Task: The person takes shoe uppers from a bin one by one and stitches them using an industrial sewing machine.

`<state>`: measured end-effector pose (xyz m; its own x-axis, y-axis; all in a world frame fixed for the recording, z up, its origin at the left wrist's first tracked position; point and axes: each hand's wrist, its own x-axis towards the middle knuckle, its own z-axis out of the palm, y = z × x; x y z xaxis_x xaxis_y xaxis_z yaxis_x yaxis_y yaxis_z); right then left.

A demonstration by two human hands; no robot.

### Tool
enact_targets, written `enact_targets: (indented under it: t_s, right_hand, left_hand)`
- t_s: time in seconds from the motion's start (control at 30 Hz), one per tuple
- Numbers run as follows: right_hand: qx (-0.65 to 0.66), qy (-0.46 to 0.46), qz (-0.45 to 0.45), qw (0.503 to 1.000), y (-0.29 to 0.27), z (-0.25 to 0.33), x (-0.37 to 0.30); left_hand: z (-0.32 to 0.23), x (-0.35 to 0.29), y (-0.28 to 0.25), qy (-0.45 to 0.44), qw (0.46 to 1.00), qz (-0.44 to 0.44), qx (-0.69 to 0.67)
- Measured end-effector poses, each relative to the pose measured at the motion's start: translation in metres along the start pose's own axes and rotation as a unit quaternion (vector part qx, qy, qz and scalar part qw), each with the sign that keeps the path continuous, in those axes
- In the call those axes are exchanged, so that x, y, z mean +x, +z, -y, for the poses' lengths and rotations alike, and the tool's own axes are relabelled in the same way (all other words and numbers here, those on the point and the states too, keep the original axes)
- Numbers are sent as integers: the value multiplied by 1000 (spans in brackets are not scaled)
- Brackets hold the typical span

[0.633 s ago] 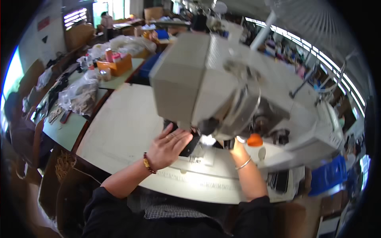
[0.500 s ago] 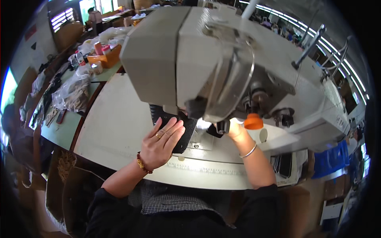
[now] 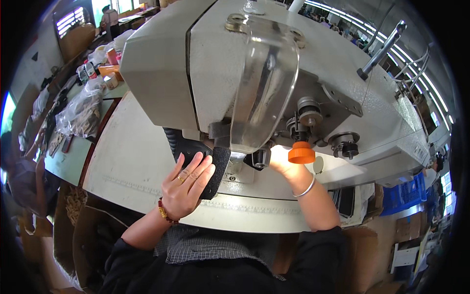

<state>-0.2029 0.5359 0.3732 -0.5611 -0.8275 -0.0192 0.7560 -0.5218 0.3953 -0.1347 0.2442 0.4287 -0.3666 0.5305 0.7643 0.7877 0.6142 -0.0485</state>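
Note:
A large white sewing machine (image 3: 215, 73) stands before me, its clear plastic guard (image 3: 262, 93) hanging over the needle area. My left hand (image 3: 186, 182) lies flat, fingers stretched, on a black fabric piece (image 3: 222, 169) that has small holes along its edge. The far part of this piece runs under the machine head. On the other side of the needle area is my right hand (image 3: 280, 159), brightly lit by the machine. Machine parts cover its fingers, and what they touch cannot be seen. An orange knob (image 3: 301, 153) sits just above the right wrist.
The pale table (image 3: 122, 147) has a ruler strip (image 3: 254, 206) along its near edge. On the left, a side table holds a plastic bag (image 3: 81, 115) and an orange box (image 3: 110, 71). Cardboard boxes stand below left; a blue crate (image 3: 404, 196) is at right. Another person (image 3: 108, 22) stands far off.
The view has shifted, so the machine appears larger and further left. My left hand still lies on the black piece, which has come slightly toward me. My right hand stays behind the machine parts.

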Motion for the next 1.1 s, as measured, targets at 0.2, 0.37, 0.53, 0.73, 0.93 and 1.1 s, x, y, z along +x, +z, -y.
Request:
enact_targets:
  t_s: [0.2, 0.37, 0.53, 0.73, 0.93, 1.1]
  right_hand:
    - [-253, -8, -27, 967, 3, 10, 17]
    - [-431, -36, -38, 901, 9, 24, 28]
    - [-582, -65, -47, 809, -9, 29, 12]
    - [-679, -94, -35, 727, -10, 37, 16]
    - [-605, -69, 95, 787, 0, 24, 15]
    - [-899, -59, -193, 389, 69, -72, 24]
  left_hand:
    - [4, -3, 2, 6, 1000, -3, -2]
    - [-7, 2, -2, -5, 1000, 6, 10]
    - [3, 5, -1, -11, 1000, 15, -16]
    - [11, 6, -1, -7, 998, 31, -57]
    - [14, 5, 4, 8, 998, 26, -64]
    - [45, 1, 6, 1, 990, 39, -136]
